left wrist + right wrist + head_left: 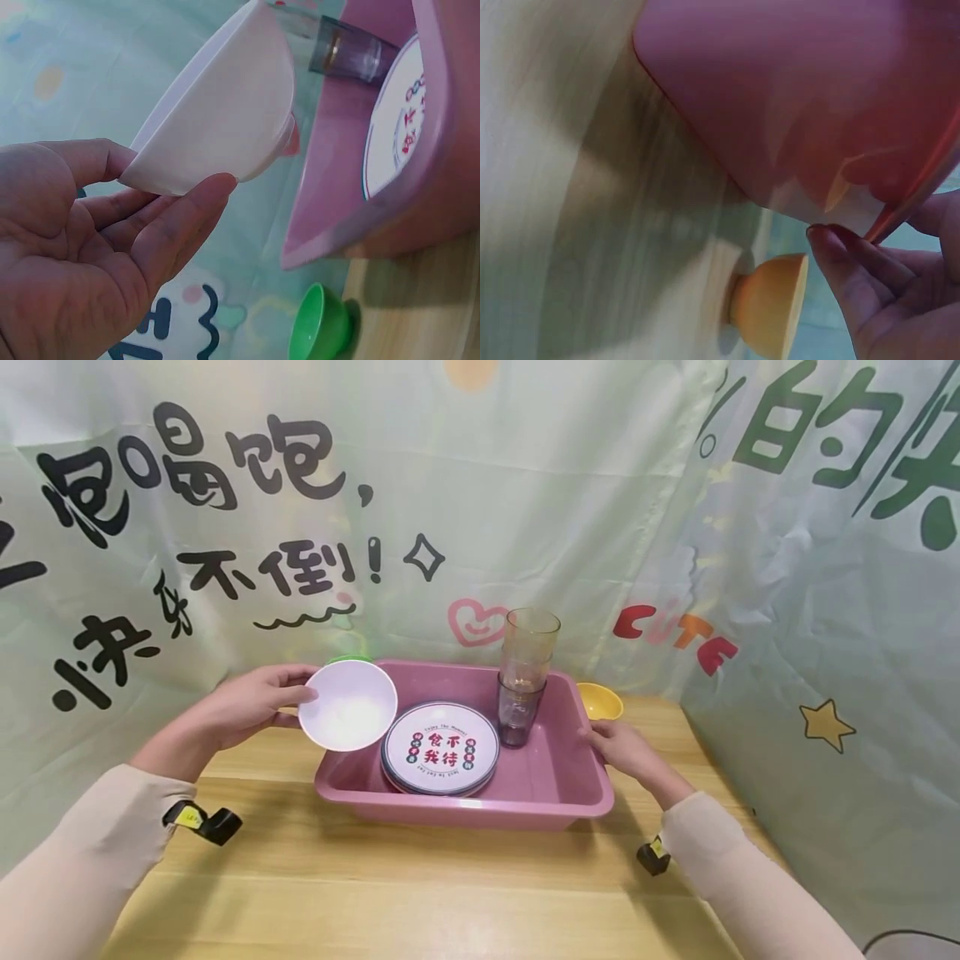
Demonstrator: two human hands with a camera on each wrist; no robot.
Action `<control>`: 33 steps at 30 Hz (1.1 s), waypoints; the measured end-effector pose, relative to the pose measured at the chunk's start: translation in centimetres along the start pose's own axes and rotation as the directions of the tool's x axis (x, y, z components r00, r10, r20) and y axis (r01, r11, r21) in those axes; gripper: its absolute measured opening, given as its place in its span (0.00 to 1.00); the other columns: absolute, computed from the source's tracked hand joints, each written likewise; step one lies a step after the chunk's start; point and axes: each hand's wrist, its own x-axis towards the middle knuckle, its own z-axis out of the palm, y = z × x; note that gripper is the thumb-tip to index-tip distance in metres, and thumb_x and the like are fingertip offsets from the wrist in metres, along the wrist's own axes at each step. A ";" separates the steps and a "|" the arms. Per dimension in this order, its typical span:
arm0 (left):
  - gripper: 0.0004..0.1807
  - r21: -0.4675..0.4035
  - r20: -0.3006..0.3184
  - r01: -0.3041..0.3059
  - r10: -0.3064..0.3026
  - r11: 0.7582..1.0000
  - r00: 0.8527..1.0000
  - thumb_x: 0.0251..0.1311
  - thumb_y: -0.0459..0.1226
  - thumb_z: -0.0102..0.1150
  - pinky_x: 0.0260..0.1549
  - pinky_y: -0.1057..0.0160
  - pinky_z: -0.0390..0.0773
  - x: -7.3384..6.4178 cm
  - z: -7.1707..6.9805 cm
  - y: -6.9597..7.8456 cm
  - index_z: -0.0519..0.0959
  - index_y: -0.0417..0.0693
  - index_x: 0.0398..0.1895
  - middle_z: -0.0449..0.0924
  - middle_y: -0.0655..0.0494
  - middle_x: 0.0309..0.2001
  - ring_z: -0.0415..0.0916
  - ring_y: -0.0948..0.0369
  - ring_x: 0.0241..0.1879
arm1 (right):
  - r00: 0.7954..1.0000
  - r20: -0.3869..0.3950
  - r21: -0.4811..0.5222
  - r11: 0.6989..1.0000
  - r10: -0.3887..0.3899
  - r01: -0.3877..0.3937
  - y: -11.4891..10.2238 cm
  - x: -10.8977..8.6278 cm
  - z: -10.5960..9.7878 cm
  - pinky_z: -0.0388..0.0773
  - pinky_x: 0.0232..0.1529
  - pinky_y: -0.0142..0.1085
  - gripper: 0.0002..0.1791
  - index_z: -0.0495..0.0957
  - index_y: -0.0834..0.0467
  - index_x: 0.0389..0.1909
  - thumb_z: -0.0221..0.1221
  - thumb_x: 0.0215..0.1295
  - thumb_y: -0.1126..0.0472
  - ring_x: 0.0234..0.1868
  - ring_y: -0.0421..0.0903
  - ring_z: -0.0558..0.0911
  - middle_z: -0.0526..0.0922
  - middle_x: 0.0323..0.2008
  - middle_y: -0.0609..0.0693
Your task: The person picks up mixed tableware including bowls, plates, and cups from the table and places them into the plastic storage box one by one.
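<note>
My left hand (255, 703) pinches the rim of a white bowl (348, 706), thumb and fingers on either side. The bowl is tilted in the air over the left end of a pink basin (465, 812), and its inside faces the head camera. At the basin's right end, my right hand (630, 750) grips the rim, as the right wrist view also shows. Inside the basin lies a stack of white plates (442, 747) with red lettering. Beside them stands a dark cup (517, 714) with an amber clear cup (529, 647) in its mouth.
A yellow bowl (769, 307) stands on the wooden table (360, 893), just beyond the basin's right end. Behind the left end is a green bowl (322, 326), mostly hidden in the head view. Printed cloth (420, 493) hangs close behind and along the sides.
</note>
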 end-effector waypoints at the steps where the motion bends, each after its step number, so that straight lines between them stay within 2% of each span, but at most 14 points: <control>1: 0.27 -0.002 0.005 -0.002 0.002 1.000 1.000 0.72 0.34 0.48 0.49 0.57 0.81 0.2 0.2 0.2 0.58 0.29 0.69 0.65 0.35 0.60 0.76 0.57 0.49 | 1.000 -0.003 -0.019 1.000 -0.002 0.002 -0.2 0.0 -0.1 0.81 0.38 0.40 0.19 0.78 0.67 0.52 0.51 0.75 0.56 0.34 0.45 0.81 0.82 0.30 0.52; 2: 0.27 -0.004 0.009 -0.002 0.002 1.000 1.000 0.72 0.33 0.48 0.49 0.57 0.81 0.4 0.4 0.3 0.58 0.29 0.69 0.66 0.35 0.60 0.76 0.57 0.49 | 1.000 -0.005 -0.046 0.999 -0.010 0.009 -0.3 0.1 -0.3 0.81 0.37 0.40 0.18 0.79 0.67 0.51 0.51 0.75 0.56 0.33 0.44 0.81 0.82 0.30 0.51; 4: 0.26 -0.006 0.015 -0.001 0.001 1.000 1.000 0.72 0.33 0.48 0.49 0.57 0.81 0.9 0.7 0.6 0.59 0.30 0.68 0.67 0.36 0.59 0.76 0.56 0.49 | 1.000 -0.016 -0.100 0.995 -0.019 0.017 -0.7 0.1 -0.6 0.81 0.40 0.43 0.20 0.77 0.68 0.53 0.52 0.74 0.56 0.36 0.49 0.82 0.84 0.35 0.56; 6: 0.24 -0.009 0.016 -0.003 0.003 1.000 1.000 0.72 0.32 0.47 0.49 0.56 0.81 1.4 1.1 0.8 0.61 0.30 0.68 0.68 0.37 0.58 0.76 0.55 0.49 | 0.999 -0.032 -0.141 0.990 -0.021 0.016 -1.2 0.1 -1.0 0.80 0.46 0.48 0.23 0.74 0.70 0.57 0.52 0.74 0.54 0.44 0.55 0.82 0.83 0.44 0.62; 9: 0.23 -0.016 0.017 -0.007 0.008 1.000 1.000 0.72 0.32 0.47 0.49 0.55 0.81 2.3 1.6 1.0 0.62 0.30 0.67 0.70 0.38 0.56 0.76 0.54 0.48 | 0.997 -0.061 -0.178 0.984 -0.036 0.025 -2.1 0.1 -1.5 0.74 0.56 0.55 0.28 0.69 0.72 0.62 0.53 0.73 0.52 0.56 0.63 0.76 0.76 0.58 0.68; 12: 0.22 -0.026 0.018 -0.013 0.013 1.000 1.000 0.72 0.31 0.46 0.48 0.55 0.81 3.0 2.2 1.2 0.63 0.30 0.66 0.71 0.38 0.55 0.77 0.54 0.46 | 0.995 -0.079 -0.178 0.983 -0.057 0.042 -3.1 0.2 -1.8 0.73 0.57 0.56 0.29 0.71 0.70 0.62 0.54 0.72 0.50 0.58 0.63 0.75 0.76 0.59 0.66; 15: 0.23 -0.034 0.022 -0.021 0.022 0.999 1.000 0.72 0.31 0.46 0.48 0.55 0.81 3.7 2.7 1.4 0.63 0.30 0.66 0.72 0.38 0.55 0.78 0.54 0.46 | 0.994 -0.078 -0.154 0.986 -0.075 0.062 -4.1 0.4 -2.1 0.75 0.55 0.54 0.30 0.70 0.67 0.64 0.55 0.72 0.49 0.57 0.61 0.77 0.76 0.59 0.65; 20: 0.23 -0.045 0.032 -0.030 0.032 0.999 0.999 0.72 0.32 0.47 0.46 0.56 0.82 4.8 3.6 1.7 0.63 0.30 0.67 0.73 0.39 0.52 0.78 0.54 0.44 | 0.997 -0.051 -0.073 0.996 -0.057 0.053 -5.4 0.6 -2.4 0.80 0.50 0.50 0.30 0.67 0.66 0.67 0.55 0.72 0.51 0.56 0.59 0.78 0.74 0.62 0.64; 26: 0.22 -0.085 0.037 -0.025 0.029 0.996 0.999 0.72 0.32 0.46 0.45 0.58 0.82 6.3 4.7 2.1 0.64 0.31 0.66 0.75 0.42 0.48 0.78 0.55 0.43 | 1.000 0.001 0.096 0.995 -0.008 0.008 -6.9 0.9 -2.5 0.83 0.40 0.50 0.27 0.69 0.62 0.67 0.54 0.73 0.52 0.49 0.61 0.80 0.78 0.54 0.64; 29: 0.22 -0.107 0.037 -0.026 0.031 0.994 0.999 0.72 0.32 0.46 0.45 0.57 0.82 7.0 5.4 2.3 0.65 0.31 0.66 0.76 0.42 0.46 0.79 0.55 0.42 | 1.000 0.017 0.160 0.987 -0.009 0.006 -7.7 1.2 -2.7 0.81 0.44 0.52 0.27 0.68 0.60 0.68 0.54 0.73 0.51 0.49 0.59 0.81 0.80 0.52 0.63; 33: 0.22 -0.142 0.039 -0.020 0.026 0.990 0.999 0.72 0.31 0.46 0.46 0.54 0.82 8.1 6.2 2.7 0.65 0.33 0.66 0.77 0.41 0.45 0.80 0.54 0.41 | 0.999 0.028 0.211 0.977 -0.037 0.030 -8.5 1.7 -2.9 0.78 0.53 0.53 0.27 0.68 0.62 0.67 0.53 0.74 0.51 0.50 0.56 0.82 0.81 0.53 0.63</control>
